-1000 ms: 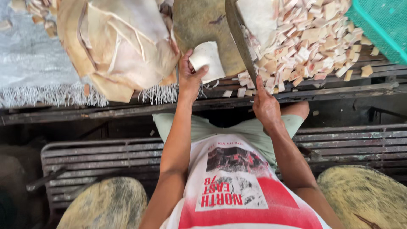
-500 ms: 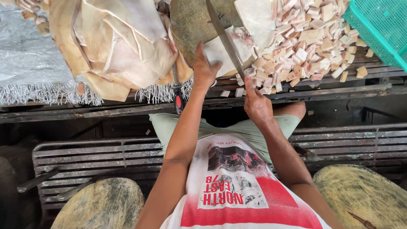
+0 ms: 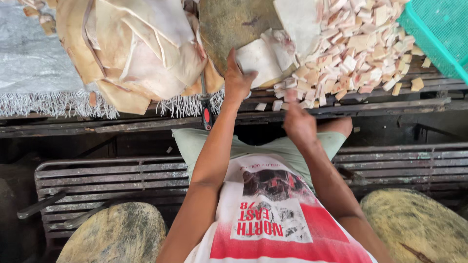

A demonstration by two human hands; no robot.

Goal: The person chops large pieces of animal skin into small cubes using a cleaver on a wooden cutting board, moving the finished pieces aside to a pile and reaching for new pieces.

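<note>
Head view, looking down over person's chest. Left hand (image 3: 238, 80) reaches fwd to the round chopping block (image 3: 229, 24); fingers together, laid flat on a pale slab (image 3: 258, 58) that lies on the block's near edge, thumb on the slab's near side, so it's pressing/holding the slab down rather than pinching. Right hand (image 3: 298, 122) sits lower, just below the near edge of the pile of cut pieces (image 3: 360, 44); motion-blurred, fingers point toward the pile, cannot tell if they're curled on anything or loose. Pile = many small pale/pinkish cubes and strips, spreads right of block, touching it, w/ a few strays on the wood slat bench (image 3: 341, 104). A larger pale sheet (image 3: 297, 22) rests on top of the pile's left part. Left of block: heap of big uncut sheets (image 3: 131, 53), tan and cream, overlapping, on a grey woven mat (image 3: 34, 68) w/ fringe. Green mesh basket (image 3: 438, 34) at top right, near the pile. Dark handle w/ red patch (image 3: 207, 114) lies just below the block, between heap and left wrist. Two more round blocks at bottom corners, left (image 3: 112, 234) and right (image 3: 419, 224).
</note>
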